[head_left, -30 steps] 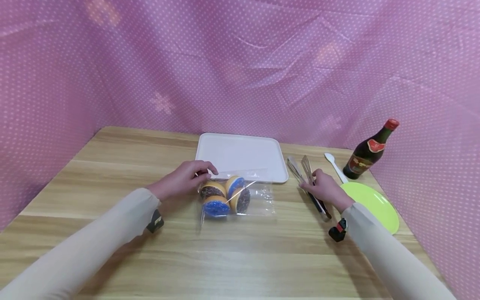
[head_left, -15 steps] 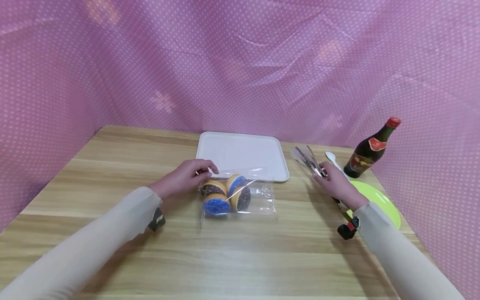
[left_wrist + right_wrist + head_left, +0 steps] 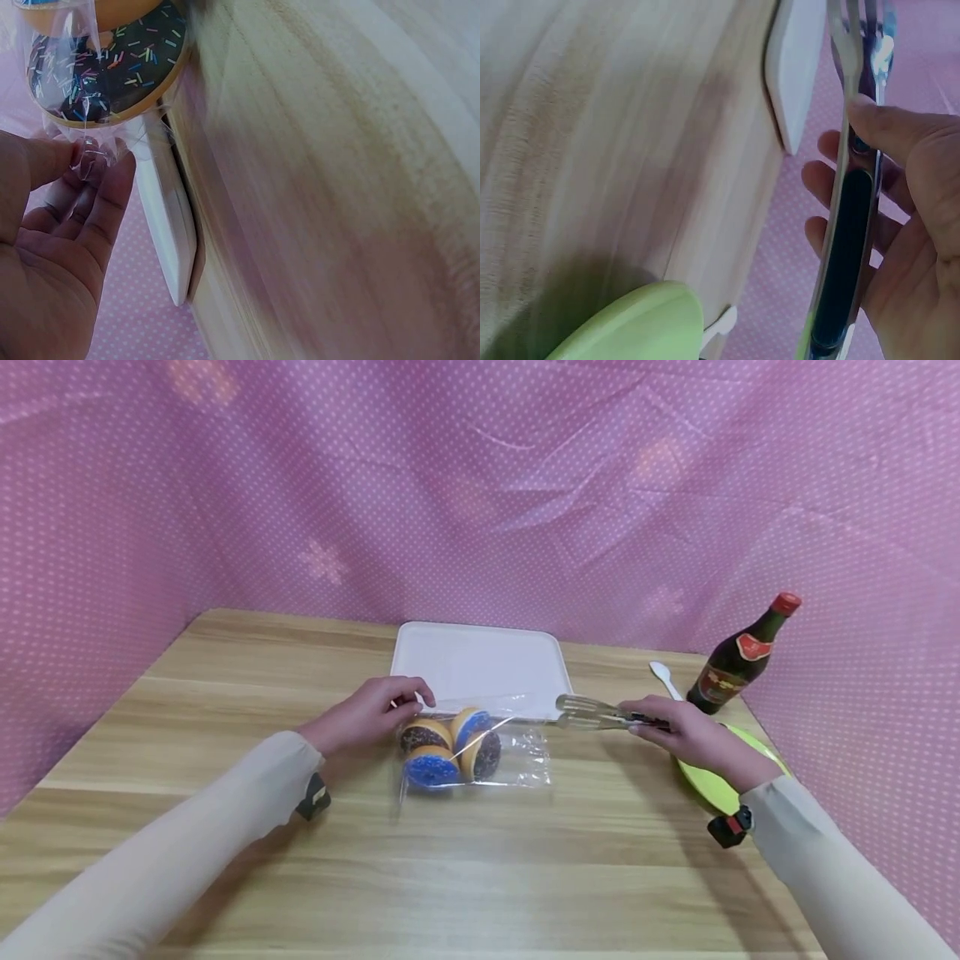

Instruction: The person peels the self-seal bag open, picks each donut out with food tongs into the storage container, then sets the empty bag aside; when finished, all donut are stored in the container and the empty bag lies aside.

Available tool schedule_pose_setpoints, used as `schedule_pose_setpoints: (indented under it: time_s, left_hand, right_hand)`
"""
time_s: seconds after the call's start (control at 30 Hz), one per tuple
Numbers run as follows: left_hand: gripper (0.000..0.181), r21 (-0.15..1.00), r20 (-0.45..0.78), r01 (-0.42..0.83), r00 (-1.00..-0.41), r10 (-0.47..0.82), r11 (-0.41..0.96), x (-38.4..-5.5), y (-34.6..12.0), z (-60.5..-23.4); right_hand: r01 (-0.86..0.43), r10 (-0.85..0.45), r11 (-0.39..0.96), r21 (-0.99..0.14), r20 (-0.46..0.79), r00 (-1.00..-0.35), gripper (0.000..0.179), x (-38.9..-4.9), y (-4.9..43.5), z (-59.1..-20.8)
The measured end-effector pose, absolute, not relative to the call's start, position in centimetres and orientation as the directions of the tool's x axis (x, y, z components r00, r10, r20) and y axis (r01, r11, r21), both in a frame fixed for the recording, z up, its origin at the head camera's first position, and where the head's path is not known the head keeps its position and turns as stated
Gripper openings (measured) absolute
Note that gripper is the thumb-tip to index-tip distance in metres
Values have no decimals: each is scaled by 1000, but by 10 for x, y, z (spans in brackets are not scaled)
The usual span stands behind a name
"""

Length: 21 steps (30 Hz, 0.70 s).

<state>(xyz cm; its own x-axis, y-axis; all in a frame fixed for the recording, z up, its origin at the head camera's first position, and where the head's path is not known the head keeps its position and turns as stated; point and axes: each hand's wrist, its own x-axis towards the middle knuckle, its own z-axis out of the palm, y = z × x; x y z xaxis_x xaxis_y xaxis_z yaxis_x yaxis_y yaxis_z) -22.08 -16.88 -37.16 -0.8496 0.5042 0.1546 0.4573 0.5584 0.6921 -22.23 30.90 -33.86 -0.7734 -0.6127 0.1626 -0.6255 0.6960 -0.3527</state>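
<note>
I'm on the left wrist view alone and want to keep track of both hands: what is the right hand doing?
Observer: The right hand holds metal tongs, their tips pointing toward the clear bag.

Operator: I see one dark-topped doughnut with sprinkles and a bit of another. How many doughnuts does the bag hold in all?

Observer: Four show in the head view: two topped in blue and two in dark brown.
</note>
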Motion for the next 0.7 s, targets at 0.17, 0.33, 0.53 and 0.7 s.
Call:
schedule_pose_setpoints:
  time_s: [0.17,0.33,0.53,0.7]
  left_hand:
    - [17,704,139,443,-852,504,555,-221,-169,-371]
    - [16,710,139,444,-849,509,546,-220,-168,-371]
    - [16,706,134,437,-855,501,557,-220,-169,-371]
    - [16,714,132,436,-852,506,548,-219,-169,-370]
  right_hand:
    - [-682,-691,629,-372,134,-711,34,-219,298,-345]
    - [-698,-728,593,-401,103,-678,36,-217,281,-353]
    - [-713,-753,568,-411,90,-651,38,-219,262,-358]
    - [-704,-751,583,-406,61,-657,40,-221,255,-353]
